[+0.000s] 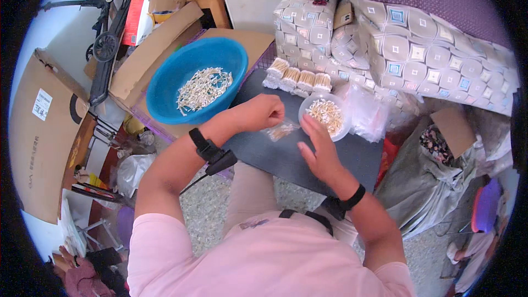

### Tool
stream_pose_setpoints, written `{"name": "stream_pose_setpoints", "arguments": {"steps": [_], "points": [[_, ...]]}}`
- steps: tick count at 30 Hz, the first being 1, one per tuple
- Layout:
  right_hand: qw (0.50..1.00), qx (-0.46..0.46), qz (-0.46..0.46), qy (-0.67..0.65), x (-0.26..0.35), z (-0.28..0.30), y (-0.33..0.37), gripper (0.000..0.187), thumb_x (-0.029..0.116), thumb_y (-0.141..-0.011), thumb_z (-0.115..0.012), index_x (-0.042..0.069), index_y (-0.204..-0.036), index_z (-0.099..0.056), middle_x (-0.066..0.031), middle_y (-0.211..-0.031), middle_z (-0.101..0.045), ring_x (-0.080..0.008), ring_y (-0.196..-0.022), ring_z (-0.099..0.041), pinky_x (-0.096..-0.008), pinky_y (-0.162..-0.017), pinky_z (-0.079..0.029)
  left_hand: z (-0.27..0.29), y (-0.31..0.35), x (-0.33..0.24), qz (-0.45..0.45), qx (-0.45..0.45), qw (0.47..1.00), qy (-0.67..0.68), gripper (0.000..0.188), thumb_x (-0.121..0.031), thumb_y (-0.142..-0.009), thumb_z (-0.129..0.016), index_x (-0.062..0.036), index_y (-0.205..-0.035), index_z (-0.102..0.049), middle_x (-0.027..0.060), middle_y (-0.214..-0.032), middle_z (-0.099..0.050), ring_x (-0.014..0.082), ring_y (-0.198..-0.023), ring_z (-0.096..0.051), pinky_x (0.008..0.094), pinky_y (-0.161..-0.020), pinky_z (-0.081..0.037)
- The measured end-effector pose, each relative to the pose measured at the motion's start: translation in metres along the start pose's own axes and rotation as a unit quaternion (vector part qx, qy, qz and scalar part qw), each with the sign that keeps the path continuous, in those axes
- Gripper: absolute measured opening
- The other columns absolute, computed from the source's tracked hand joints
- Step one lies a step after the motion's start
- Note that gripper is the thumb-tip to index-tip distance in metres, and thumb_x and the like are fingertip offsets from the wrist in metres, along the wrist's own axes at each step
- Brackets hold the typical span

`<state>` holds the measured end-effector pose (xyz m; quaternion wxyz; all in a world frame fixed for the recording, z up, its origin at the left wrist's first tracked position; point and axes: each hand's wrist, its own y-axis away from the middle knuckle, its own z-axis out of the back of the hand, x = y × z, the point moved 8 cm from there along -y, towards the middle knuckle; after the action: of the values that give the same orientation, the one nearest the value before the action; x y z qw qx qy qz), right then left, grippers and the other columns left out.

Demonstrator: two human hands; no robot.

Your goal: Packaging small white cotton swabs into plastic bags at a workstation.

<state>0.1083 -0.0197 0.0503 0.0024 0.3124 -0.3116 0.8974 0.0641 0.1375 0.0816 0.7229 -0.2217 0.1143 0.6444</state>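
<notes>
My left hand is closed above the dark grey tabletop, fingers curled in; what it grips, if anything, is hidden. Just below it is a small clear plastic bag with some cotton swabs inside. My right hand is open, thumb apart from the fingers, its fingertips by the near left rim of a white round bowl. Loose cotton swabs fill that bowl. Behind it stand several bundles of cotton swabs in a row. A pile of clear plastic bags lies right of the bowl.
A large blue basin with loose swabs stands on cardboard at the left. Patterned fabric covers bulky things behind the table. A grey-green sack sits at the right. Parts of other people show at both lower corners.
</notes>
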Motion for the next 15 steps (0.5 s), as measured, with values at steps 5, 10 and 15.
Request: {"name": "stream_pose_setpoints", "arguments": {"steps": [5,10,15], "points": [[1.0,-0.006,-0.018,0.018,-0.013,0.031,0.033,0.041,0.006,-0.083,-0.062,0.002,-0.123,-0.054,-0.018,-0.13,-0.053,-0.0362,-0.121,-0.049,-0.0424,-0.104,-0.038,0.006,-0.001,0.039,0.066,0.009,0.997,-0.047,0.007,-0.008,-0.076,-0.062,-0.0026,-0.074,-0.058,0.0158,-0.08,-0.056,0.0341,-0.078,-0.058,0.0414,-0.069,-0.046],[0.986,-0.048,-0.13,0.09,-0.078,0.059,0.085,0.031,0.005,-0.083,-0.062,0.003,-0.114,-0.059,-0.0167,-0.114,-0.062,-0.0354,-0.105,-0.058,-0.0415,-0.093,-0.047,-0.016,-0.019,0.096,0.037,-0.01,0.994,-0.1,0.008,-0.008,-0.075,-0.059,-0.0018,-0.07,-0.055,0.0169,-0.076,-0.055,0.0366,-0.078,-0.056,0.0437,-0.068,-0.045],[0.973,-0.005,-0.178,0.145,-0.118,0.047,0.116,0.034,0.008,-0.082,-0.064,0.004,-0.115,-0.059,-0.0165,-0.123,-0.058,-0.0354,-0.116,-0.053,-0.044,-0.1,-0.041,-0.05,-0.051,0.125,0.098,0.052,0.98,-0.163,0.014,-0.013,-0.082,-0.055,-0.0017,-0.079,-0.062,0.0208,-0.085,-0.063,0.0384,-0.083,-0.061,0.047,-0.073,-0.047]]}}
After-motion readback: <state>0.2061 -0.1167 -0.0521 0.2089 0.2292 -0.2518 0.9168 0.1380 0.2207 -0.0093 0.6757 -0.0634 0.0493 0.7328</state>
